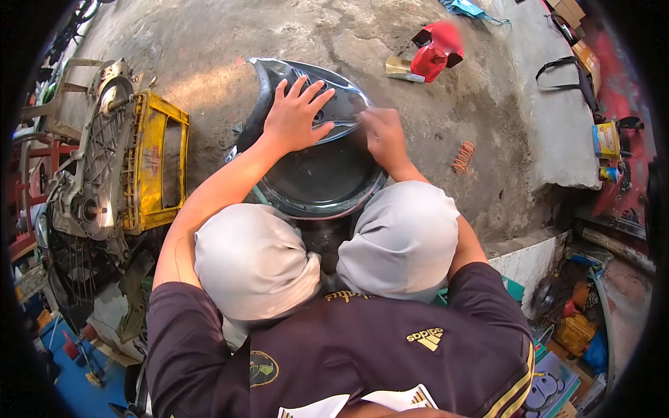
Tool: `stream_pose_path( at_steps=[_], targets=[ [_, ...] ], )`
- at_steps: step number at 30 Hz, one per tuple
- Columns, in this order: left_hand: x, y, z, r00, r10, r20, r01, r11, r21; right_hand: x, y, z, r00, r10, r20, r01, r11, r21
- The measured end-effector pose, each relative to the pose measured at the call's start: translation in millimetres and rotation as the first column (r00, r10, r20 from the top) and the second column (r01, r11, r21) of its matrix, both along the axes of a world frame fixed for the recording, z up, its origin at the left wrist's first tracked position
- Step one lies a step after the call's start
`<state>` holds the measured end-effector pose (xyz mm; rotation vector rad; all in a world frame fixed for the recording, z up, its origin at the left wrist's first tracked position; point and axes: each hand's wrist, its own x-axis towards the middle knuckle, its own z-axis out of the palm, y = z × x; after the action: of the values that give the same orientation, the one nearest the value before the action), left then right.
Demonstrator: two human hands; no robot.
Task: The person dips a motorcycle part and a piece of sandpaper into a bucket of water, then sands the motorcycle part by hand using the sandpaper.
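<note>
A dark, curved plastic panel (341,104) with a shiny edge lies across the far side of a round black basin (317,207) between the knees. My left hand (296,115) rests on the panel with its fingers spread. At the panel's right end, my right hand (383,136) is closed, its fingers bent against the edge. Blur and the curled fingers hide what it holds, if anything.
A yellow crate (178,115) and a metal engine casing (104,153) stand at the left. A copper-coloured spring (463,157) lies on the concrete floor at the right. Beyond it are a red object (435,59) and a yellow tin (606,139).
</note>
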<state>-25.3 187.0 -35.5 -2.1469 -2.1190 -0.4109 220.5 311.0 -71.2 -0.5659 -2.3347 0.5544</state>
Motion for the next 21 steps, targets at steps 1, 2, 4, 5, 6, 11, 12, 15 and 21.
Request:
stream_pose_path(
  at_steps=[1, 2, 4, 5, 6, 11, 12, 15, 21],
  targets=[
    [0, 0, 1, 1.000, -0.001, -0.004, 0.001, 1.000, -0.004, -1, 0, 2, 1.000, -0.001, -0.003, 0.001, 1.000, 0.002],
    [0, 0, 2, 1.000, 0.000, -0.008, 0.000, 1.000, -0.002, 0, 0, 4, 0.998, 0.068, 0.018, -0.069, 0.997, 0.034],
    [0, 0, 1, 1.000, 0.009, 0.021, -0.008, 1.000, -0.015, 2, -1, 5, 0.991, 0.127, 0.031, -0.129, 0.989, 0.068],
    [-1, 1, 1, 1.000, -0.004, 0.003, 0.004, 1.000, -0.009, 0, 2, 4, 0.990, 0.142, 0.012, -0.142, 0.989, 0.041],
    [-1, 1, 2, 1.000, -0.003, 0.006, 0.003, 1.000, -0.010, -2, 4, 3, 0.988, 0.156, -0.008, -0.156, 0.988, 0.015],
    [-1, 1, 5, 0.999, -0.010, 0.035, 0.010, 1.000, 0.006, -2, 1, 11, 0.981, 0.190, 0.039, -0.190, 0.982, 0.019],
    [-1, -1, 2, 0.999, -0.010, 0.036, 0.010, 1.000, -0.001, -2, 0, 8, 0.981, 0.190, 0.038, -0.191, 0.982, 0.012],
    [-2, 4, 0, 1.000, -0.009, 0.022, 0.008, 1.000, 0.020, -6, 3, 4, 0.996, -0.083, -0.021, 0.083, 0.997, 0.001],
    [-1, 1, 0, 1.000, -0.007, -0.003, 0.007, 1.000, 0.008, 0, 6, 9, 0.988, 0.156, 0.017, -0.156, 0.987, 0.028]
  ],
)
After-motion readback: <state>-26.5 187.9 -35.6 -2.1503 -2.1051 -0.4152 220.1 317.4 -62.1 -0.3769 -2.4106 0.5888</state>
